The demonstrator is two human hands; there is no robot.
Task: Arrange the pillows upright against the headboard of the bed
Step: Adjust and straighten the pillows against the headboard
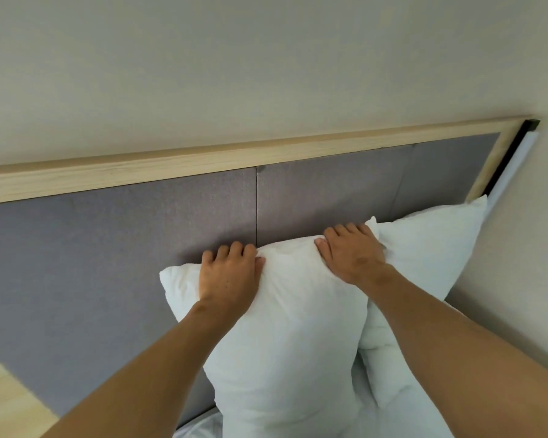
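A white pillow stands upright against the grey padded headboard. My left hand grips its top edge near the left corner, fingers curled over the back. My right hand grips the same top edge near the right corner. A second white pillow leans upright against the headboard just to the right, touching the first one and partly hidden behind my right forearm.
A light wooden rail caps the headboard, with a wooden post at its right end. A side wall closes in on the right. White bedding lies below the pillows. A wooden surface shows at the lower left.
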